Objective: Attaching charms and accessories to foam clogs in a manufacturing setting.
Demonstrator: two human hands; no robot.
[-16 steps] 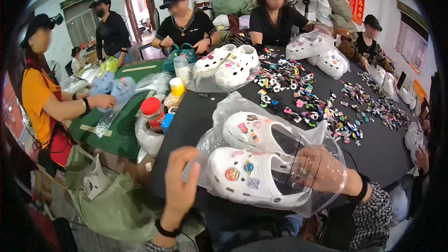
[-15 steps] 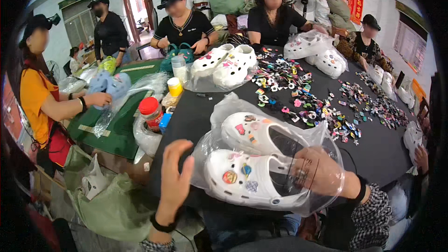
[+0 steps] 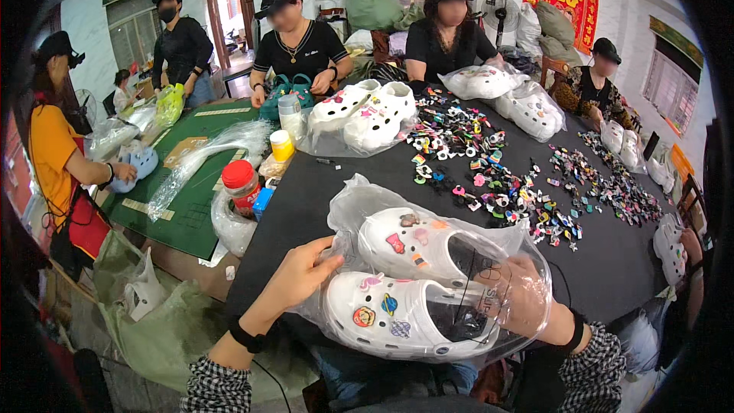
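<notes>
A pair of white clogs with colourful charms on their tops lies side by side inside a clear plastic bag, just above the near edge of the dark table. My right hand shows through the plastic at the heel end, closed round the heels; most of its fingertips are hidden. At the toe end, my left hand pinches the side of the bag between thumb and fingers. The charms include a red bear, a ringed planet and a round red face.
Loose charms are heaped over the dark table. Bagged white clogs stand at the back, near a red-lidded jar and yellow-lidded tub. Several people work around; a green sack lies at lower left.
My left hand has gone from open beside the bag to gripping its toe end. The clogs have shifted slightly left and down. At far left, a person has lowered the blue clogs.
</notes>
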